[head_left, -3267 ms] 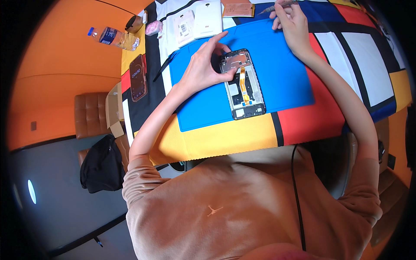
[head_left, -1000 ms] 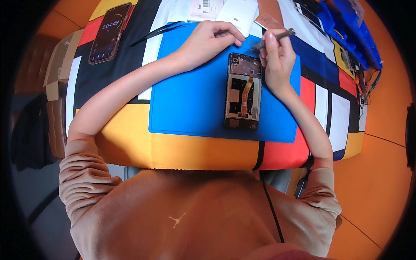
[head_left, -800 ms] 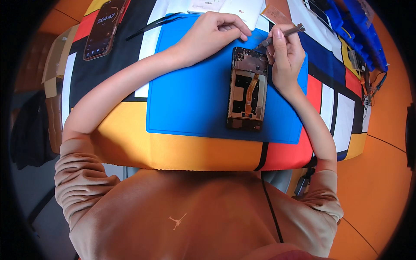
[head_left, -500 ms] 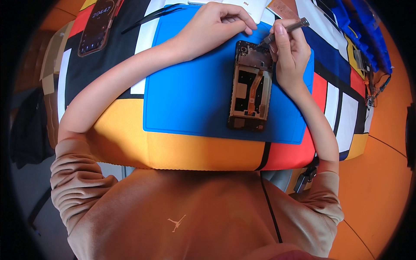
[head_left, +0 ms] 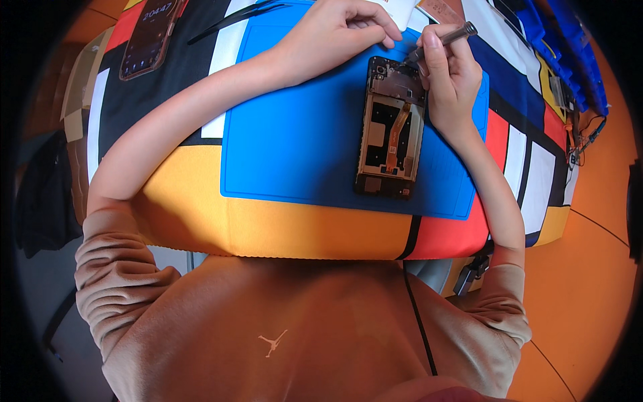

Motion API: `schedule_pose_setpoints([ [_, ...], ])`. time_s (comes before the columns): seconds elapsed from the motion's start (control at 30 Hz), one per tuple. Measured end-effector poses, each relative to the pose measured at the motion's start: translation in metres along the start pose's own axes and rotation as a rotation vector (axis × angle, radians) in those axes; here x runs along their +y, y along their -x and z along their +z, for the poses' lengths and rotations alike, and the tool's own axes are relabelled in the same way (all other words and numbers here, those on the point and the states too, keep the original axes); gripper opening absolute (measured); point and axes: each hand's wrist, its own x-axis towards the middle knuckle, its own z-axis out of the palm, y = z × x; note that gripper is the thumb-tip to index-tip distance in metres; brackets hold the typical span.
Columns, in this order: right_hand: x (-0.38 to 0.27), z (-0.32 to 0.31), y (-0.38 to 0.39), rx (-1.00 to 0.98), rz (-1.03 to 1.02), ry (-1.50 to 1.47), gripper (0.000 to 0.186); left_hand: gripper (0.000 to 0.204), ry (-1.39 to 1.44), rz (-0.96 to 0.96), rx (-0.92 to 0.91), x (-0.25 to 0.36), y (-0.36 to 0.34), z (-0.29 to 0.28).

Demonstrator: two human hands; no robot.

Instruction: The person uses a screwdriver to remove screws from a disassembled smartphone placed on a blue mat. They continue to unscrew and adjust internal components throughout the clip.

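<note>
A phone with its back off [head_left: 379,134] lies on a blue mat [head_left: 288,147], its dark frame, metal plates and orange ribbon cable bare. My right hand [head_left: 450,87] is closed around a slim grey screwdriver [head_left: 462,32]. The tool slants down to the left, its lower end at the phone's top edge; whether the tip touches a screw is too small to tell. My left hand [head_left: 338,30] rests beyond the phone's top left, fingers curled in and thumb near the forefinger. Nothing shows between them.
A second phone with a lit screen [head_left: 149,37] lies at the far left, near black tweezers [head_left: 234,21]. A white box [head_left: 400,12] stands beyond my left hand. Blue fabric [head_left: 562,53] and thin cables [head_left: 581,144] sit at the far right. The tablecloth has coloured blocks.
The view has shifted slightly, with the mat and opened phone a little higher in the picture. My right hand keeps its hold on the screwdriver at the phone's top; my left hand stays curled.
</note>
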Motion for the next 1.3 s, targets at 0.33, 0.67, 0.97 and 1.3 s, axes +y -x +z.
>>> schedule_pose_setpoints([
  [0.33, -0.031, -0.021, -0.021, -0.322, -0.088, 0.472, 0.020, 0.020, -0.009, 0.034, -0.001, 0.000, 0.002, -0.001],
  [0.67, -0.090, -0.038, -0.054, -0.644, -0.001, 0.561, 0.014, 0.020, -0.023, 0.083, 0.007, -0.006, -0.002, 0.001],
  [0.97, -0.109, -0.026, -0.072, -0.853, -0.180, 0.903, 0.018, 0.020, -0.054, 0.153, -0.009, -0.016, -0.009, 0.002],
  [1.3, -0.110, -0.024, -0.080, -0.938, -0.283, 1.111, 0.020, 0.024, -0.207, 0.207, -0.072, -0.011, -0.007, -0.003],
])
